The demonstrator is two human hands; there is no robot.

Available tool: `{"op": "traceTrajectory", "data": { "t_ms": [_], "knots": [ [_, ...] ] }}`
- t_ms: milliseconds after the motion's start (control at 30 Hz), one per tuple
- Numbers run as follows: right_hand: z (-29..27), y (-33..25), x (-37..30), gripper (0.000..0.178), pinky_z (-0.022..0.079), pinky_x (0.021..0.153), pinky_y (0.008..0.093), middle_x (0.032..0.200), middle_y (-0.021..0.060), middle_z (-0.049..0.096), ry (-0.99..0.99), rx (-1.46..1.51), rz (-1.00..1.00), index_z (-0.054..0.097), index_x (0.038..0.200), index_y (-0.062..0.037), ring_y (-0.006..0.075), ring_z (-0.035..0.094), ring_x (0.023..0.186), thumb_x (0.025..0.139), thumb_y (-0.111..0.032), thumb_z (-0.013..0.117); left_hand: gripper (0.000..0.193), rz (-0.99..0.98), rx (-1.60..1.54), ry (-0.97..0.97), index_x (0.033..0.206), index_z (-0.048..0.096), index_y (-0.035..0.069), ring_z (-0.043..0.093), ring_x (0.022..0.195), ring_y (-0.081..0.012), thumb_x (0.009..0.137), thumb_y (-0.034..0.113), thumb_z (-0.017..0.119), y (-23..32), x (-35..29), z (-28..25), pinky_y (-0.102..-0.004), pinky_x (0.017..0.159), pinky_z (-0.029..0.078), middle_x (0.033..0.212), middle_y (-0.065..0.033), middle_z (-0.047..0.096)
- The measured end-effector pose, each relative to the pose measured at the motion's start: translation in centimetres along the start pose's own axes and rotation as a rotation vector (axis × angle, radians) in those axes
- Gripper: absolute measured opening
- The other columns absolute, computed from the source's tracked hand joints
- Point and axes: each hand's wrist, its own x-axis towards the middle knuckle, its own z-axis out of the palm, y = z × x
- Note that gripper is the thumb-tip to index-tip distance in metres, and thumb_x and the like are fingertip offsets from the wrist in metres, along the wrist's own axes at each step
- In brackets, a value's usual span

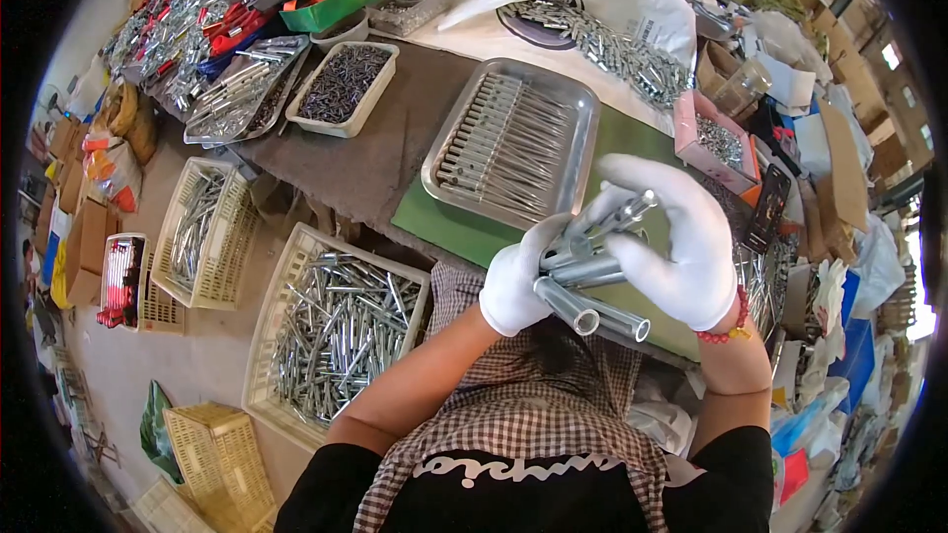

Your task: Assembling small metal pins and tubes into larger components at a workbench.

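Note:
My left hand (515, 281), in a white glove, is closed round several shiny metal tubes (571, 310) with open round ends, pointing various ways. From the right, my gloved right hand (686, 242) curls its thumb and fingers about the same bunch; one tube end sticks up between its fingertips. Just beyond the hands lies a steel tray (432, 178) on a green mat (425, 227). Slim metal rods with thicker sleeve ends (509, 143) lie side by side in it. The gloves hide part of the bunch.
A cream crate of metal tubes (341, 331) stands below the table's left side. Dark screws fill a cream tub (346, 89) on the table. On the right are a pink box of small metal parts (719, 143) and a black phone-like device (766, 209). Metal pieces cover a white sack (612, 39).

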Motion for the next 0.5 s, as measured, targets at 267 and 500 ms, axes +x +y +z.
{"op": "traceTrajectory", "data": {
  "t_ms": [267,500],
  "knots": [
    [0.1,0.5,1.2,0.062,0.053,0.071,0.0376,0.089,0.0098,0.067,-0.179,-0.251,-0.333,0.06,0.126,-0.0101,0.0301,0.066,0.081,0.066,-0.001,0.073,0.079,0.038,0.153,-0.012,0.133,0.042,0.005,0.068,0.078,-0.039,0.068,0.023,0.081,2.0,0.3,-0.8,-0.0428,0.066,0.055,0.09,-0.0192,0.068],
    [-0.7,0.5,3.2,0.046,0.052,0.083,0.0371,0.103,0.0138,0.068,-0.28,-0.038,-0.232,0.061,0.125,-0.005,0.0286,0.066,0.092,0.079,-0.01,0.066,0.077,0.002,-0.016,-0.005,0.134,0.041,0.006,0.068,0.08,-0.0396,0.069,0.022,0.081,0.4,0.1,-0.1,-0.0431,0.068,0.054,0.092,-0.0184,0.069]
  ]
}}
